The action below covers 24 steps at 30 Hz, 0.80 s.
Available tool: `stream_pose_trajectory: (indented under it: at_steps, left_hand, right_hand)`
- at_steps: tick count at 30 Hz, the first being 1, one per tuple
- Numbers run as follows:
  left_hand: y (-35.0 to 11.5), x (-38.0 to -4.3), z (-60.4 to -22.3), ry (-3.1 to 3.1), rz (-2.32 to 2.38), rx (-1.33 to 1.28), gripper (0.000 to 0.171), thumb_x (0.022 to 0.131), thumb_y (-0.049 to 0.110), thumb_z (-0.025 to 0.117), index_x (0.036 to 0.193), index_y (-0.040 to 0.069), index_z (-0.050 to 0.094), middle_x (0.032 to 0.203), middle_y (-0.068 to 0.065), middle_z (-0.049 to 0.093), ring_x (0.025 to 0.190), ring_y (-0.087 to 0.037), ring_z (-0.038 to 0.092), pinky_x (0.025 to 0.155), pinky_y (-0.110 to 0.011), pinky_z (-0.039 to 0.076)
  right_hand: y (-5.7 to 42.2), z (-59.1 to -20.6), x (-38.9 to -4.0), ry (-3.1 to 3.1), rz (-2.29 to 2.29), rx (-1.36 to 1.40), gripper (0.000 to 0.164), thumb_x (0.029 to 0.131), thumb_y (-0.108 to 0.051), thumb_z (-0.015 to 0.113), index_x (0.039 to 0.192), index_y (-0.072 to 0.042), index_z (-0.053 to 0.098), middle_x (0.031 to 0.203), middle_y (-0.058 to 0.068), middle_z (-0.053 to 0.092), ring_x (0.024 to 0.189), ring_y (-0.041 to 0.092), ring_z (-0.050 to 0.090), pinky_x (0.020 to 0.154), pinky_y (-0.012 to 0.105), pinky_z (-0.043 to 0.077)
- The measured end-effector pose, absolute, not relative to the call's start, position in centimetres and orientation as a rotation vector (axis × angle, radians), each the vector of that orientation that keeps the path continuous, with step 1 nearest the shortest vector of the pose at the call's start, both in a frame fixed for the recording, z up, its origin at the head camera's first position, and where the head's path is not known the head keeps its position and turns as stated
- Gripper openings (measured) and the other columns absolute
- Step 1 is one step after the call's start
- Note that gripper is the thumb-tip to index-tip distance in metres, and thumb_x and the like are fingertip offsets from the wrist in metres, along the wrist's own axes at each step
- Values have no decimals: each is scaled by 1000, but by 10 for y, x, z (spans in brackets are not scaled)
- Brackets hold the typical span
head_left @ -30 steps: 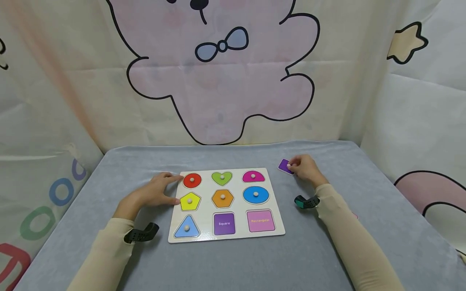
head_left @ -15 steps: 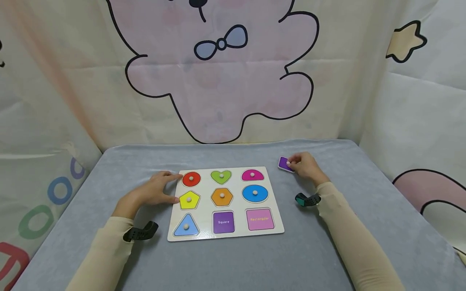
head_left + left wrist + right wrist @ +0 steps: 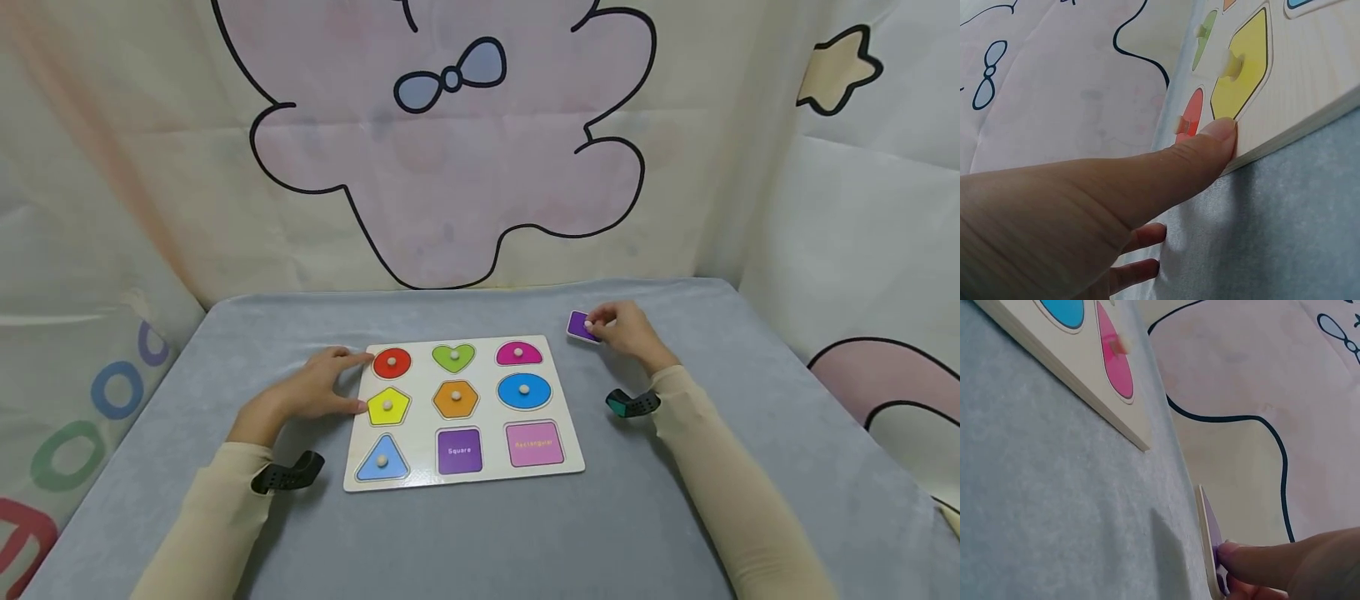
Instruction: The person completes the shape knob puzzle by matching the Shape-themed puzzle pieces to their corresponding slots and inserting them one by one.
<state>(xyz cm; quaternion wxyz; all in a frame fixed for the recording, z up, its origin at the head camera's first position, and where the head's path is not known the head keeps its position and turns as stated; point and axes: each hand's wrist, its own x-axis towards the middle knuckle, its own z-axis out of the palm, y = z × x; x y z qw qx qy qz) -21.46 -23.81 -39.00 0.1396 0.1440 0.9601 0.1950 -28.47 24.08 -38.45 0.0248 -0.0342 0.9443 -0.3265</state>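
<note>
My right hand [image 3: 630, 335] pinches a purple square puzzle piece [image 3: 576, 323] by its knob, beyond the board's far right corner. In the right wrist view this piece [image 3: 1208, 519] is seen nearly edge-on, thumb against its purple face. A white wooden shape puzzle board [image 3: 420, 462] lies flat on the table. At its left side is my left hand [image 3: 318, 387], fingers extended, forefinger at the far corner by the red circle. The left thumb [image 3: 1219, 128] touches the board's edge beside the yellow pentagon [image 3: 1244, 59]. Purple "Square" [image 3: 460, 451] and pink "Rectangular" [image 3: 534, 443] recesses show their printed words.
Knobbed pieces sit in the other recesses, among them a blue triangle [image 3: 382, 460], orange hexagon [image 3: 455, 399] and blue oval [image 3: 524, 391]. Grey cloth [image 3: 465, 542] covers the table. A printed curtain [image 3: 450, 183] hangs behind its far edge. Both wrists wear dark bands.
The head view has tilted slightly downward. The purple piece has shifted a little and shows more of its pale side. A pink edge beside the right sleeve is now hidden.
</note>
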Motion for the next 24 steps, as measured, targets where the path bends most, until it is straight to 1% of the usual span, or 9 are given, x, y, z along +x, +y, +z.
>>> stream_pose_trajectory:
  at_steps: [5,10,14,17,24]
  left_hand:
    - [-238,-217,-390,2778,566,408,85,83,41,82,154,14,43,153,-31,37,138,-50,35,108,-73,38]
    - [-239,-217,-390,2775,551,408,85,83,41,81,154,14,42,153,-31,36,138,-50,35,108,-73,38]
    - [-240,-218,-388,2776,536,400,85,83,41,81,155,15,42,154,-31,36,139,-50,34,109,-73,36]
    - [-239,-218,-387,2772,527,406,86,83,42,81,154,14,42,153,-31,36,138,-50,35,109,-73,37]
    - [-237,-217,-386,2774,522,392,86,82,41,82,154,14,43,153,-32,35,138,-51,35,108,-73,37]
  right_hand:
    - [234,-381,-287,2920,-980,-125,21,100,-16,62,111,0,70,101,15,61,92,25,53,69,27,42]
    - [228,-381,-287,2930,-981,-162,20,100,-16,63,110,-1,71,96,12,62,92,26,53,67,27,42]
    - [225,-379,-284,2946,-987,-194,20,99,-17,64,109,-1,72,95,12,62,94,27,53,68,28,42]
    - [223,-377,-281,2956,-972,-176,20,99,-17,64,110,-2,72,95,12,62,94,26,52,68,29,42]
    - [218,-372,-278,2989,-911,-198,21,100,-17,64,113,-3,72,99,13,63,87,25,53,66,28,43]
